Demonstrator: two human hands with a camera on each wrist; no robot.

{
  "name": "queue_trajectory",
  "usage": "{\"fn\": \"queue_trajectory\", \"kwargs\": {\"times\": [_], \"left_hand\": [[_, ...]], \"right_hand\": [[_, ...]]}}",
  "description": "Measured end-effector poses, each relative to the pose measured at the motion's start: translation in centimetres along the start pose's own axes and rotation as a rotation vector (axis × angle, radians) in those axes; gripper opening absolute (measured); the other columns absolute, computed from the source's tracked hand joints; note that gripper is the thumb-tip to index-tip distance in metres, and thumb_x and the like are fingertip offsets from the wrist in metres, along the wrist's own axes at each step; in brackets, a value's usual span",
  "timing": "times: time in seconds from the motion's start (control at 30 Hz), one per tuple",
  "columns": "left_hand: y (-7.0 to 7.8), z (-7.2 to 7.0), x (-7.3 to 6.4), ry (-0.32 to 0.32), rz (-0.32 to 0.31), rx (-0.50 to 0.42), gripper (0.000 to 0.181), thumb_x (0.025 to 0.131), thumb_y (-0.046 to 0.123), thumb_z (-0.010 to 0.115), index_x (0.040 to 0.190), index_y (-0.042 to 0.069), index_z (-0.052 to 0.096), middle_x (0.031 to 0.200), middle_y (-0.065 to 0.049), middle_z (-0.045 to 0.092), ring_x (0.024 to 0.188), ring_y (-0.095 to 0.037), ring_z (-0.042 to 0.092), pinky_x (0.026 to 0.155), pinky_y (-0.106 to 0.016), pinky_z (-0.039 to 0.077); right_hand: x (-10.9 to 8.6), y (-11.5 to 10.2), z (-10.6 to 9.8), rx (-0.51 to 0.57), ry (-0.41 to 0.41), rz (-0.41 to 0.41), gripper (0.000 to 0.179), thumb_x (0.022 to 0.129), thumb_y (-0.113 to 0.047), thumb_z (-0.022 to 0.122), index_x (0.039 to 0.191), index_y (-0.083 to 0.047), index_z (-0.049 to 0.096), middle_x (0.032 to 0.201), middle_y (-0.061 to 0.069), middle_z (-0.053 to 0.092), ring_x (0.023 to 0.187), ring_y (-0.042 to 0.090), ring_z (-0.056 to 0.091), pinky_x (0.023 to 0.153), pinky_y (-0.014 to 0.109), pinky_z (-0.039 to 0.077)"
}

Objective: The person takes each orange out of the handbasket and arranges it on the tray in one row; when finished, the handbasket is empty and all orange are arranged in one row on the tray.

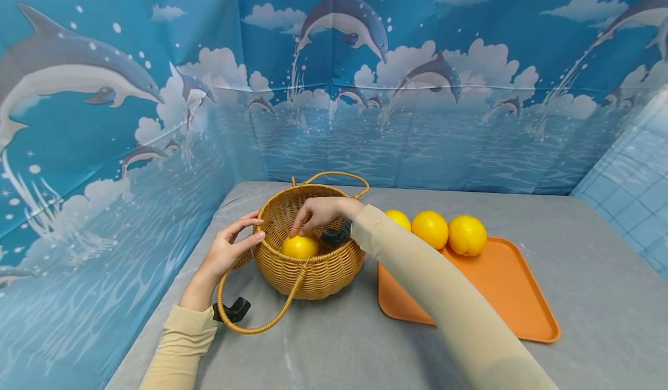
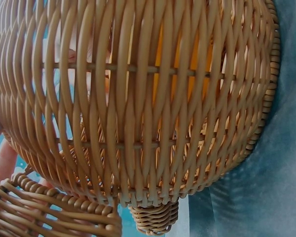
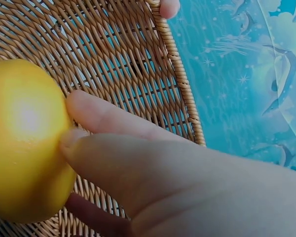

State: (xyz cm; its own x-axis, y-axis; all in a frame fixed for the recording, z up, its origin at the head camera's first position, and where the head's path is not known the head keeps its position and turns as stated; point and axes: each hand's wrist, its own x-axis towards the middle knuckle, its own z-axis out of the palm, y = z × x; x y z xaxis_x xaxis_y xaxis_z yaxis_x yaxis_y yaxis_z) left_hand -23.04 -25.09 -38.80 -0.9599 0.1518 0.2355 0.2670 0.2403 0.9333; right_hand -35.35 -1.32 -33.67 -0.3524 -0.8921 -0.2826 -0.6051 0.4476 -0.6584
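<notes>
A round wicker basket (image 1: 292,274) stands left of centre with a yellow-orange fruit, apparently an orange (image 1: 300,247), inside. My right hand (image 1: 323,211) reaches over the rim, and its fingertips touch the top of that orange (image 3: 24,143). In the right wrist view the thumb and fingers lie against one end of the fruit without wrapping round it. My left hand (image 1: 227,254) rests its extended fingers and thumb on the basket's left rim. Seen from the left wrist, the woven side (image 2: 138,108) hides most of that hand; yellow shows through the gaps.
An orange tray (image 1: 501,285) lies to the right, partly covered by my right sleeve. Three more oranges (image 1: 429,229) sit along its far side. One basket handle (image 1: 250,331) hangs toward me; the other stands at the back. A dolphin-print curtain (image 1: 334,135) borders the grey table.
</notes>
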Motion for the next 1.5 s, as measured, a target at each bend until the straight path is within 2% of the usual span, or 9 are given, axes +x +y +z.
{"fn": "queue_trajectory", "kwargs": {"times": [0.13,0.27,0.5,0.7,0.87,1.1,1.27,1.33,1.5], "left_hand": [[0.0,0.0,0.0,-0.002,0.003,0.002,0.039,0.091,0.021,0.064,0.124,0.001,0.057,0.147,-0.006,0.038,0.140,-0.026,0.019,0.108,-0.058,0.015],[0.0,0.0,0.0,0.001,0.003,0.000,0.039,0.091,0.022,0.064,0.123,0.001,0.058,0.147,-0.006,0.038,0.140,-0.026,0.019,0.108,-0.058,0.014],[-0.3,-0.1,0.0,0.004,-0.004,-0.002,0.038,0.091,0.021,0.063,0.123,0.002,0.058,0.147,-0.005,0.038,0.140,-0.026,0.018,0.108,-0.058,0.015],[-0.4,0.0,0.1,-0.005,-0.015,-0.002,0.039,0.091,0.023,0.063,0.123,0.001,0.057,0.147,-0.006,0.037,0.140,-0.027,0.017,0.107,-0.060,0.016],[-0.3,0.0,0.0,0.004,-0.008,-0.004,0.038,0.091,0.023,0.064,0.122,0.003,0.058,0.147,-0.005,0.038,0.140,-0.026,0.018,0.107,-0.059,0.016],[-0.1,0.1,0.0,0.003,0.004,0.000,0.038,0.091,0.022,0.064,0.123,0.002,0.058,0.147,-0.006,0.038,0.140,-0.027,0.019,0.107,-0.058,0.016],[-0.2,0.0,0.0,0.004,0.003,0.000,0.037,0.091,0.022,0.064,0.123,0.003,0.059,0.146,-0.005,0.039,0.140,-0.026,0.019,0.108,-0.058,0.016],[-0.2,0.0,0.0,0.003,0.003,-0.001,0.037,0.091,0.022,0.063,0.122,0.003,0.059,0.146,-0.005,0.039,0.140,-0.026,0.019,0.108,-0.058,0.016],[-0.2,0.0,0.0,0.003,-0.002,-0.009,0.037,0.092,0.022,0.063,0.123,0.002,0.058,0.146,-0.006,0.039,0.139,-0.026,0.019,0.108,-0.057,0.017]], "right_hand": [[0.0,-0.1,0.0,0.021,-0.018,0.029,0.024,0.094,-0.010,0.057,0.114,-0.012,0.070,0.121,-0.002,0.062,0.112,0.006,0.052,0.087,0.021,0.045],[0.0,-0.1,0.1,0.035,-0.031,0.033,0.025,0.091,-0.014,0.064,0.115,-0.014,0.069,0.120,-0.003,0.062,0.113,0.008,0.053,0.088,0.021,0.045],[0.4,-0.8,0.4,-0.047,0.013,0.011,0.026,0.085,-0.016,0.071,0.111,-0.012,0.072,0.115,-0.004,0.065,0.110,0.012,0.055,0.085,0.021,0.046],[0.9,-1.4,0.6,-0.100,0.003,0.044,0.026,0.088,-0.017,0.067,0.114,-0.015,0.069,0.116,-0.006,0.062,0.106,0.012,0.055,0.083,0.022,0.047],[1.0,-1.4,0.6,-0.076,-0.042,0.028,0.027,0.091,-0.011,0.063,0.118,-0.011,0.066,0.121,-0.003,0.058,0.115,0.016,0.050,0.087,0.023,0.045],[1.0,-1.2,0.6,-0.046,-0.087,-0.004,0.027,0.093,-0.004,0.057,0.117,-0.012,0.068,0.130,0.001,0.056,0.118,0.009,0.047,0.093,0.022,0.041],[1.0,-1.3,0.6,-0.056,-0.066,0.035,0.029,0.096,-0.005,0.052,0.116,-0.017,0.069,0.132,0.000,0.054,0.116,0.008,0.046,0.090,0.021,0.042],[0.9,-1.3,0.6,-0.057,-0.046,0.061,0.029,0.096,-0.006,0.051,0.115,-0.019,0.068,0.130,-0.003,0.055,0.109,0.008,0.048,0.084,0.021,0.042],[0.8,-1.5,0.7,-0.049,0.007,0.095,0.021,0.093,-0.015,0.060,0.110,-0.021,0.068,0.124,-0.006,0.055,0.101,0.010,0.047,0.077,0.022,0.041]]}}
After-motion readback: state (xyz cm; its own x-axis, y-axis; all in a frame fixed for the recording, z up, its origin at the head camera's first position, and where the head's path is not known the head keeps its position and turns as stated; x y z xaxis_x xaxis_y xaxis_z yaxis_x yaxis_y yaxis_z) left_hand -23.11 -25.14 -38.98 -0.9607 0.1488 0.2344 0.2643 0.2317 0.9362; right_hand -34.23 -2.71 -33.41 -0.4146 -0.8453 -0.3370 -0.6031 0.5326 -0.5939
